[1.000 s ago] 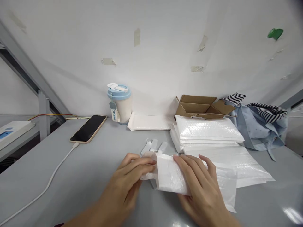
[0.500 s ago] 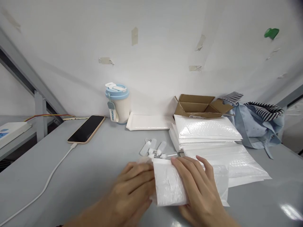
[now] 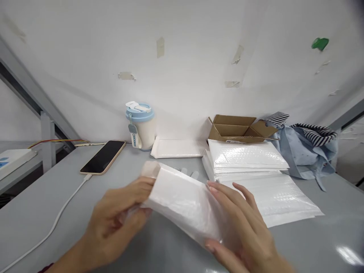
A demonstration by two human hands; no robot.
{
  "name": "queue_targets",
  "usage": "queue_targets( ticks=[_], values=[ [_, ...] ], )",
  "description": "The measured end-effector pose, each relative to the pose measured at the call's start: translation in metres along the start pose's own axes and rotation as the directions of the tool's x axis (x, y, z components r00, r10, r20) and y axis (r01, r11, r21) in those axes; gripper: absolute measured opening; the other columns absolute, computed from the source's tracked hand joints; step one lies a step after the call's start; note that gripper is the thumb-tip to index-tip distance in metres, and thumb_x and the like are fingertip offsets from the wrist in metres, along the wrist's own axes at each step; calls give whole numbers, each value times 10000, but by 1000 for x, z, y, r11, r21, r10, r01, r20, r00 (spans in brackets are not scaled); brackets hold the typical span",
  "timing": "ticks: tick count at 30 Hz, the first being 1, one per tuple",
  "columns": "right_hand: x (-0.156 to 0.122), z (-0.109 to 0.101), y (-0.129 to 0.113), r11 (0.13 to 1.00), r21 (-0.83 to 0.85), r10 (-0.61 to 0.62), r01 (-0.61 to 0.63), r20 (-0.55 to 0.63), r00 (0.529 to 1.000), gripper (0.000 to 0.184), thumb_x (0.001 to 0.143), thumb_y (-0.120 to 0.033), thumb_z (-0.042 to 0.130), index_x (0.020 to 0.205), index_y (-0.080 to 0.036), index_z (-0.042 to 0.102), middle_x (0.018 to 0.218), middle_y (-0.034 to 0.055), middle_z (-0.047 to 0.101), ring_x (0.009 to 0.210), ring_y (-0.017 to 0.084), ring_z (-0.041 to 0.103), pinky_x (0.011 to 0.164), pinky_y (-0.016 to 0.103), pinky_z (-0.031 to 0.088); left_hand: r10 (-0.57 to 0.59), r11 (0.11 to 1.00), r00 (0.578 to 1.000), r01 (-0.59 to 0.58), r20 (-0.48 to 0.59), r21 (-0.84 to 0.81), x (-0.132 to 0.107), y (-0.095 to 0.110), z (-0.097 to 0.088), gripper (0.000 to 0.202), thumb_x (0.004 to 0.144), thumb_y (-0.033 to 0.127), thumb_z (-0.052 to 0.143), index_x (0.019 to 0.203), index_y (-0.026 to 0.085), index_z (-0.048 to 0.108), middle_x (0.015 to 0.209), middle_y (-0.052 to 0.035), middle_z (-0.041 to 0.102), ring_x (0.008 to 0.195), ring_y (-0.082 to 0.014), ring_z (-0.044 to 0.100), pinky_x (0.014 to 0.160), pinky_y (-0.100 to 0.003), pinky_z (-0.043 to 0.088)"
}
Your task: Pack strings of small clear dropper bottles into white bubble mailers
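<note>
I hold a white bubble mailer (image 3: 182, 199) just above the grey table (image 3: 57, 197), tilted with its left end raised. My left hand (image 3: 116, 218) grips that left end with curled fingers. My right hand (image 3: 241, 223) clasps the right end, fingers over the top and thumb under the lower edge. Several small clear vials (image 3: 189, 173) lie on the table just behind the mailer, mostly hidden by it.
A stack of white bubble mailers (image 3: 250, 161) lies to the right, a flat white mailer (image 3: 178, 148) behind. An open cardboard box (image 3: 239, 129), a blue-lidded cup (image 3: 140, 125), a phone (image 3: 102, 156) on a white cable (image 3: 57, 223) and blue clothing (image 3: 307, 151) stand around.
The mailer has been lifted off the table and turned lengthwise, its left end raised. My left hand moved left and up with it; my right hand shifted to the lower right end.
</note>
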State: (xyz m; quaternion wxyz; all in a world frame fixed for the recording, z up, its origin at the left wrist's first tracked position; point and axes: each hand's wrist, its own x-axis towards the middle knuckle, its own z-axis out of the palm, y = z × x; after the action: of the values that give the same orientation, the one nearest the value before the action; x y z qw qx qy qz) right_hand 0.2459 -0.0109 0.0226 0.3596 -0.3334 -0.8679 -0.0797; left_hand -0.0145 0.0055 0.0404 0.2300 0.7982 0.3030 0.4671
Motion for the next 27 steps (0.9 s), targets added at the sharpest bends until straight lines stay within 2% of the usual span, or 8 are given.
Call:
queue_targets(
  ticks=[4,8,10,13,15,18,22,27],
  values=[
    [-2,0,1,982,136,135,-134,4,991,487,863,-173,528,1327,-109,396,1245,151,572,1186,231,516,948,371,462,-107,973,991,86,-86,-214,4,-8,-16,265,819,91,510,830,253,719,676,10,658,731,-191,625,726,-312,499],
    [-2,9,-6,886,352,245,-302,197,949,485,848,-213,567,1309,-198,419,1136,90,648,1019,191,633,811,315,552,-150,920,988,149,27,-361,5,-18,-16,220,808,119,514,728,202,701,676,-22,663,714,-207,605,751,-362,486],
    [0,13,-10,749,477,332,-459,329,884,452,831,-241,581,1267,-216,469,1039,69,677,901,184,664,717,307,565,-169,918,984,180,61,-353,6,-20,-12,212,803,132,520,698,189,695,696,-35,681,733,-218,610,777,-382,481],
    [5,18,-14,473,572,432,-670,512,742,319,823,-291,580,1131,-206,586,882,46,671,763,172,643,662,317,531,-278,908,959,283,63,-308,6,-19,-7,228,805,149,517,653,194,682,685,-23,672,725,-203,602,741,-350,485],
    [8,20,-14,310,589,437,-746,609,662,249,829,-326,582,1038,-198,627,737,5,615,661,138,577,625,293,474,-368,886,928,369,56,-281,6,-18,-3,240,807,137,501,658,199,679,685,-10,659,714,-184,590,688,-307,479],
    [8,26,-12,147,595,448,-790,672,589,188,815,-365,612,866,-185,628,560,-64,429,518,81,379,507,231,310,-465,853,884,463,49,-241,7,-16,2,228,785,128,490,698,188,692,701,-6,658,678,-161,568,608,-259,457],
    [11,32,-8,112,595,484,-796,667,566,225,768,-399,647,745,-182,592,506,-88,310,480,72,247,478,234,193,-496,840,864,503,89,-203,10,-12,0,238,750,157,506,571,177,660,610,11,618,566,-130,507,536,-237,422],
    [20,30,-6,156,616,607,-772,557,567,232,790,-423,603,788,-191,619,519,-78,308,490,87,269,480,235,210,-458,850,858,499,234,-167,16,2,-18,170,757,214,572,669,191,715,682,7,667,692,-191,599,684,-298,496]
  ],
)
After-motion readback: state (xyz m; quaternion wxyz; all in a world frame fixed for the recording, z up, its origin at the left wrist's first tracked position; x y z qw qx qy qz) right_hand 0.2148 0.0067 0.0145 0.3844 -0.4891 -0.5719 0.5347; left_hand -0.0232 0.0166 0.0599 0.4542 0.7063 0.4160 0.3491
